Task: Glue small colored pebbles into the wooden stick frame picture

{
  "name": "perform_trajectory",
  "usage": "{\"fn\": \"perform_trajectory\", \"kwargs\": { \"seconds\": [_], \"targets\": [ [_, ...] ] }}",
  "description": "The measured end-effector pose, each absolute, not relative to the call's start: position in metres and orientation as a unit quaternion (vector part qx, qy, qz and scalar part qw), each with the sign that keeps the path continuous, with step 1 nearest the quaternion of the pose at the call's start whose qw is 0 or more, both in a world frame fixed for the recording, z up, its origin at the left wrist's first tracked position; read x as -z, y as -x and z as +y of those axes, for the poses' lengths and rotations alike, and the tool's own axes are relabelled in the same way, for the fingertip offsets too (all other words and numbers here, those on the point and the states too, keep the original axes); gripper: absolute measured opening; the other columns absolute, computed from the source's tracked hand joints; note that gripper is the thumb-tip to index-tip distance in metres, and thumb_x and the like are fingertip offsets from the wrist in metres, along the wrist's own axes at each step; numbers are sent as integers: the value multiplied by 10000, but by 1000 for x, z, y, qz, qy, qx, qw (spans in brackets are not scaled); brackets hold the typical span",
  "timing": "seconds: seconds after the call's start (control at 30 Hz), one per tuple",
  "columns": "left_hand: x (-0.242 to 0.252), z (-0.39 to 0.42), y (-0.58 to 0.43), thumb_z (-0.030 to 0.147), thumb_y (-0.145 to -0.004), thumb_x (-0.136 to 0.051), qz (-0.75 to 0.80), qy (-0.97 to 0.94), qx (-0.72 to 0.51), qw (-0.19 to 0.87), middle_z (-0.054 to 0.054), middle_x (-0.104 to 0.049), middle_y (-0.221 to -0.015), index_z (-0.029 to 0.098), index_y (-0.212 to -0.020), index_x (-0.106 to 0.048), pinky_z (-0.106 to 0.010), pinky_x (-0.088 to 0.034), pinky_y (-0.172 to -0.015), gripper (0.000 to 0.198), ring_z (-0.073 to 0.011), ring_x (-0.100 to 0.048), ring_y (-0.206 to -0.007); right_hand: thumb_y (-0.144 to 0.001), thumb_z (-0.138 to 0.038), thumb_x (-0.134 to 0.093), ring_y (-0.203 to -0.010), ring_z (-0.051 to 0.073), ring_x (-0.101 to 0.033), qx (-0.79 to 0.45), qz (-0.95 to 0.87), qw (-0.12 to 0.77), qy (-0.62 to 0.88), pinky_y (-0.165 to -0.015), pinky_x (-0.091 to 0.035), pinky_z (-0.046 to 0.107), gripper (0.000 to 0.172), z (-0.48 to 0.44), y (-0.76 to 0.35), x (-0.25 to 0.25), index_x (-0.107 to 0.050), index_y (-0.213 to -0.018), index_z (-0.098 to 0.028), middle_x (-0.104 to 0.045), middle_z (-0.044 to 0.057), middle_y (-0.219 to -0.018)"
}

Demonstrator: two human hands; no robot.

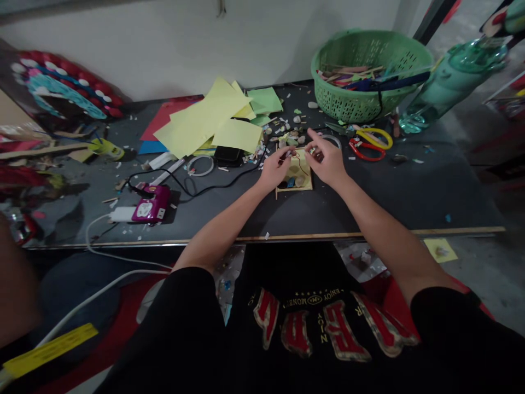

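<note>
My left hand (275, 169) is over the left side of a small pale yellow card panel framed with thin sticks (304, 183), its fingertips pinched on something too small to name. My right hand (328, 162) hovers at the panel's upper right, index finger stretched out, thumb and other fingers closed around a tiny thing I cannot make out. A thin red thread (302, 167) curves over the panel between the hands. Dark and blue pieces and a tan pebble (300, 180) lie on its lower part. Part of the panel is hidden by my fingers.
Yellow paper sheets (205, 123), pebbles and paper scraps lie behind. Scissors (374, 137) and a green basket (328, 98) of sticks stand right, beside a green bottle (459, 76). A purple power adapter (152, 207) with cables sits left. Another person's arm (16, 284) shows far left.
</note>
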State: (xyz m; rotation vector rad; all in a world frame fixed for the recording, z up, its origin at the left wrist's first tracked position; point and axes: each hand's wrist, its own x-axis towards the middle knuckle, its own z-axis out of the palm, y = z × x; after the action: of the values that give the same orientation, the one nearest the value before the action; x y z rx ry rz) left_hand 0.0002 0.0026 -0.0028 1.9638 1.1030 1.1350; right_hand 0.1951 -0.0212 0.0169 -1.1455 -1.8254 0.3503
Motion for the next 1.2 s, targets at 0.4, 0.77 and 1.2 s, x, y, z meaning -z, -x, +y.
{"fn": "perform_trajectory", "kwargs": {
  "seconds": [0.4,0.77,1.2],
  "targets": [
    [16,10,0,401,-1026,-376,396,-722,-450,345,-48,-693,-959,243,-1087,-656,-347,-531,-907,327,-167,-656,-954,-870,-242,-575,-700,172,-638,-127,-766,439,452,-742,-549,358,316,-23,-192,-15,-703,-1156,-205,-742,54,-946],
    [13,13,4,210,-892,-543,366,-724,-458,363,-29,-737,-1103,246,-926,-758,-393,-487,-1057,222,-165,-663,-1098,-886,-253,-552,-707,174,-640,-122,-772,426,456,-747,-540,356,291,-25,-191,-17,-713,-1125,-213,-747,53,-950],
    [11,8,3,445,-923,-613,355,-675,-464,450,-59,-752,-1117,244,-1200,-700,-309,-577,-855,354,-153,-704,-948,-890,-247,-557,-697,175,-626,-118,-776,424,452,-737,-522,351,274,-26,-190,-18,-714,-1110,-203,-740,58,-929]
  ]
}}
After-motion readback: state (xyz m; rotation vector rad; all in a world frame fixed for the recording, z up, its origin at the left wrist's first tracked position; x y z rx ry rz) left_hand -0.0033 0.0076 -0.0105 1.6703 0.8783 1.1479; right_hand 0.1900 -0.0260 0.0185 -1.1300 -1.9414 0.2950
